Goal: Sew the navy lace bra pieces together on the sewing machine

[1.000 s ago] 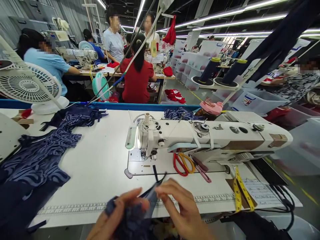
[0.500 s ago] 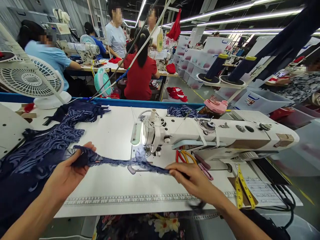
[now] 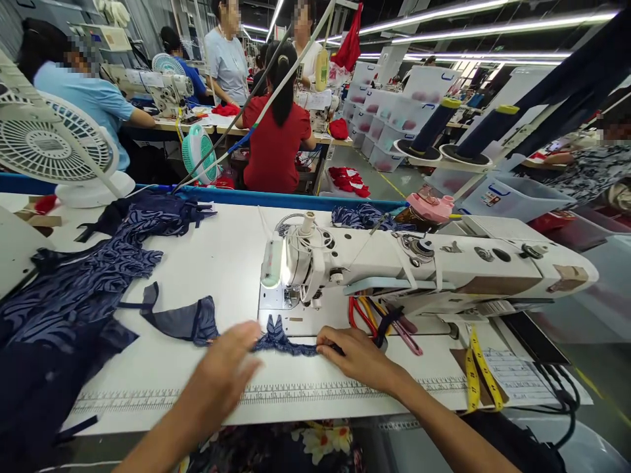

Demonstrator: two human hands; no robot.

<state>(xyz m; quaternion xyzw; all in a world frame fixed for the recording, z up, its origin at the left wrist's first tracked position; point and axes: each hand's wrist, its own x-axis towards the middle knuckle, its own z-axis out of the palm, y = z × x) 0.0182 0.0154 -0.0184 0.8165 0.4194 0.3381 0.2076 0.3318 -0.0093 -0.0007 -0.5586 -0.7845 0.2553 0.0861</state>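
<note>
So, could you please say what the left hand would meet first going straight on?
The left hand would probably first meet the navy lace edging just ahead, though it may pass above; depth is unclear.

The white sewing table (image 3: 227, 256) carries an industrial sewing machine (image 3: 419, 263), with a ruler scale (image 3: 296, 393) along the edge in front of it. Left of the machine I see a heap of navy patterned fabric (image 3: 98, 269) and, closer to it, a navy lace-trimmed piece (image 3: 177, 320) stretching to just before its needle. Scissors (image 3: 351, 312) lie under its arm; toward its front right, a yellow tape measure (image 3: 472, 371) and a written sheet (image 3: 517, 378). Behind it sits a patterned bundle (image 3: 369, 217).
</note>
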